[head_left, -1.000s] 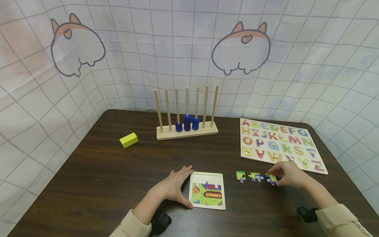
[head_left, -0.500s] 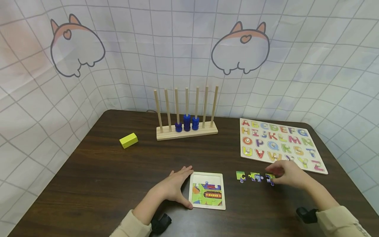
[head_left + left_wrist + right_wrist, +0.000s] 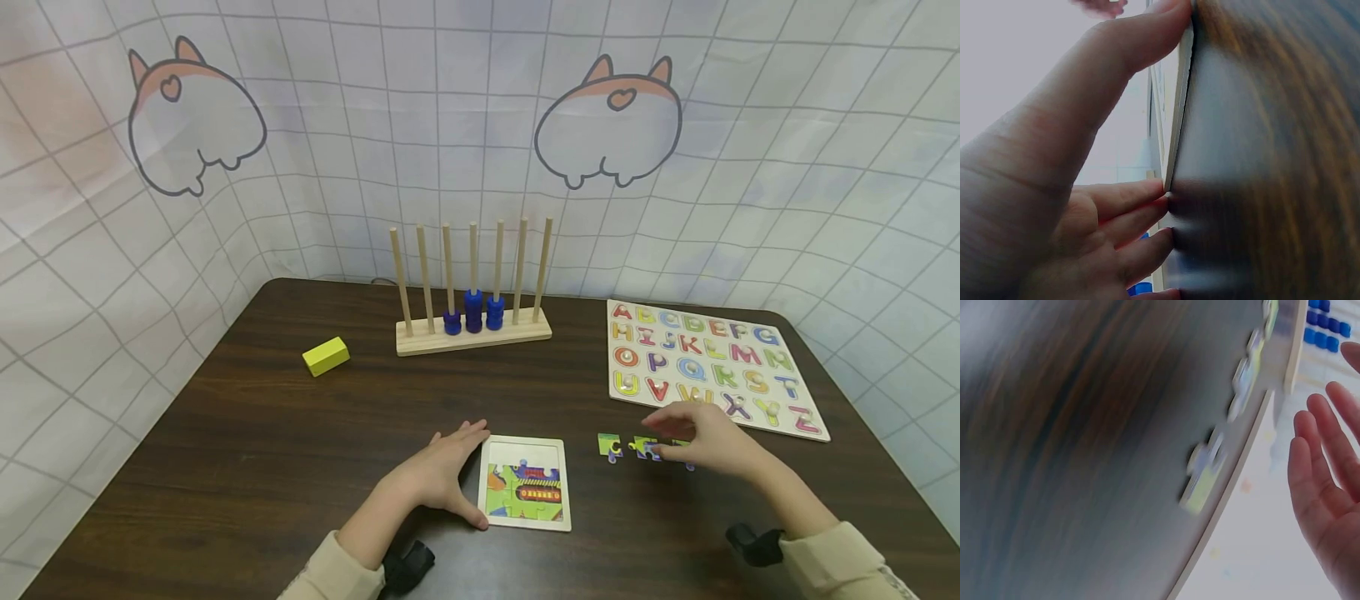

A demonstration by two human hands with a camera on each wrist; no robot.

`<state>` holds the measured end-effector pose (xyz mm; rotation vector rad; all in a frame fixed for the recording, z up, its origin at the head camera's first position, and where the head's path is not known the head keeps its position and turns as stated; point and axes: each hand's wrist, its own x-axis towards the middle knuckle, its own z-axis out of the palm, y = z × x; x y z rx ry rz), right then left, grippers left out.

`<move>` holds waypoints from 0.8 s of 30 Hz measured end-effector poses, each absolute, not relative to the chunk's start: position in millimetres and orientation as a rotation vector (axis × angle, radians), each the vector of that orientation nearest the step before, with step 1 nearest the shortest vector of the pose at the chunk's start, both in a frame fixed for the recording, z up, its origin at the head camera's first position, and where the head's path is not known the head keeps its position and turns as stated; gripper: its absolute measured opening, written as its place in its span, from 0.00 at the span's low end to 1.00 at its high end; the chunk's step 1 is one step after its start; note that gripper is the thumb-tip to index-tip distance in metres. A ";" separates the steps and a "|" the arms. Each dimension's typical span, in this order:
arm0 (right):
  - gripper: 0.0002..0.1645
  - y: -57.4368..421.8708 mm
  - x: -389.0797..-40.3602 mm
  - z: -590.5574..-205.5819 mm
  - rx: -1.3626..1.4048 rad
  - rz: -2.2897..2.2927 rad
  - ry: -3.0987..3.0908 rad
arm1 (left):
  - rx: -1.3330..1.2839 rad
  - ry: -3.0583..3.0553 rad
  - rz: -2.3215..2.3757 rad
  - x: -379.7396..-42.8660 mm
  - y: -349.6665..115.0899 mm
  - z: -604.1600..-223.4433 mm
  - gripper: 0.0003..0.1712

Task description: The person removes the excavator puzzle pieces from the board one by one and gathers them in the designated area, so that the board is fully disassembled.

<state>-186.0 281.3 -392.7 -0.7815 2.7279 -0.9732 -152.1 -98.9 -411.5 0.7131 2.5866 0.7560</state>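
Observation:
A small square jigsaw tray point(image 3: 566, 500) lies on the table, partly filled with a picture of a vehicle on green. My left hand point(image 3: 438, 475) rests at its left side, thumb at the near corner and straight fingertips at the far corner. In the left wrist view the thumb and fingers point(image 3: 1138, 200) touch the tray's edge. To the right, three loose jigsaw pieces lie in a row: a left piece point(image 3: 609, 445), a middle piece point(image 3: 643, 447) and a right piece point(image 3: 1200, 481). Over the right two hovers my right hand point(image 3: 708, 437), fingers apart and holding nothing.
An alphabet peg board point(image 3: 618, 390) lies behind the right hand. At the back stands a wooden rack point(image 3: 416, 343) with upright pegs and several blue beads point(image 3: 473, 311). A yellow block point(image 3: 326, 356) sits on the left of the table, below a curtain with a grid print.
My right hand has shifted left from the right jigsaw piece to above the middle one, covering part of the row. That right piece slid slightly left. The left hand and tray are still.

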 end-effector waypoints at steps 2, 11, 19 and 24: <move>0.19 275.3 -185.1 -392.0 -0.793 -0.980 2.719 | 0.714 2.588 0.753 -152.3 -98.7 -412.1 0.62; 0.19 245.9 -180.8 -389.4 -0.890 -1.072 2.643 | 0.714 2.592 0.745 -152.9 -98.6 -413.8 0.62; 0.18 214.3 -179.3 -387.3 -1.046 -1.063 2.628 | 0.716 2.595 0.750 -152.6 -99.1 -414.1 0.63; 0.18 195.4 -178.7 -388.7 -1.103 -1.043 2.621 | 0.723 2.595 0.750 -153.0 -99.4 -414.9 0.63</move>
